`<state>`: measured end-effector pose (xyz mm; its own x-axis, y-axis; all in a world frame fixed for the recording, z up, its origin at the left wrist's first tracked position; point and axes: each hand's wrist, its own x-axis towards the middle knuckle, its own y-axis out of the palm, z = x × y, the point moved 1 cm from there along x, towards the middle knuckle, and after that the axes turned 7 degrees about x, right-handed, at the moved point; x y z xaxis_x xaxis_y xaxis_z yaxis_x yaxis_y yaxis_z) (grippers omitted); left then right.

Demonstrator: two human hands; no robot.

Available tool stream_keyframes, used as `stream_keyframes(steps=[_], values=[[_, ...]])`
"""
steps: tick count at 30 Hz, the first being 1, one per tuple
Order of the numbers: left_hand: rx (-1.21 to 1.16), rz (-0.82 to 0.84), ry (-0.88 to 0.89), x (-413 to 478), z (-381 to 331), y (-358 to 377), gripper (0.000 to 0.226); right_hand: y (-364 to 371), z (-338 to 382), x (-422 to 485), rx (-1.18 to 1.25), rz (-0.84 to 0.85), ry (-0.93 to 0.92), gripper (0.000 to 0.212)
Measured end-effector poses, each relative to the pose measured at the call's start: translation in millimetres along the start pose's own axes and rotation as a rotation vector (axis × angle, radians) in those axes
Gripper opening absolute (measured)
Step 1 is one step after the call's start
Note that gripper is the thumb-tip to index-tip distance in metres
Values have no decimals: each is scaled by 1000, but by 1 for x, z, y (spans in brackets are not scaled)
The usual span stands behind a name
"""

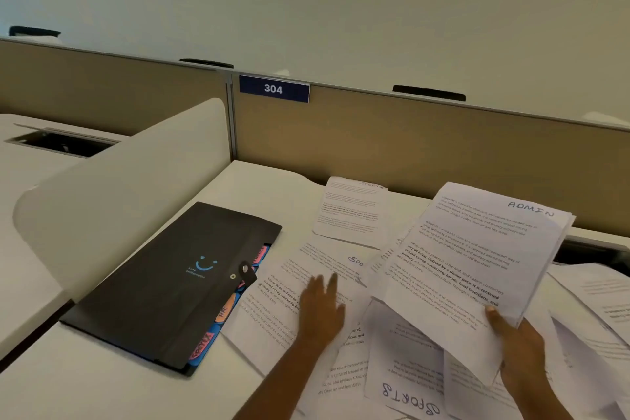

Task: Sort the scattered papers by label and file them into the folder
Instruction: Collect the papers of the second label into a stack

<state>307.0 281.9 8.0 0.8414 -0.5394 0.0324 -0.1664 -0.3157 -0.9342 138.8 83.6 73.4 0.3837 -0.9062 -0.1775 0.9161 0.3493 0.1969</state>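
Under right hand [520,344]: label-hidden papers [426,365]

Folder [163,286] tab labels mostly hidden; left hand [320,310] motion-blurred; printed txt illegible.

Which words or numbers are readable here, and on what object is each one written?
"304": blue plate on the partition.
"ADMIN": top sheet of the stack held by the right hand.
"SPORTS": upside-down sheet nearest the camera.
"HR": orange folder tab.
Printed paragraphs and folder logo text: too small.
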Motion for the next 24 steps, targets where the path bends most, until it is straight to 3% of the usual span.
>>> stream_keyframes(steps=[6,9,12,16,20,24], values=[[242,59,-174,-6,57,-13,72,20,-16,-7,-15,47,52,37],[232,91,-216,-9,70,-7,76,29,-24,-11,-25,87,80,39],[225,14,-207,-16,59,-8,94,37,-30,-13,-51,118,114,39],[217,74,-159,-12,53,29,76,46,-33,-15,-100,170,151,40],[288,-23,-150,-11,42,32,86,55,-32,-19,-135,216,158,39],[311,-121,-177,-13,50,-5,53,57,-29,-22,-125,249,191,39]])
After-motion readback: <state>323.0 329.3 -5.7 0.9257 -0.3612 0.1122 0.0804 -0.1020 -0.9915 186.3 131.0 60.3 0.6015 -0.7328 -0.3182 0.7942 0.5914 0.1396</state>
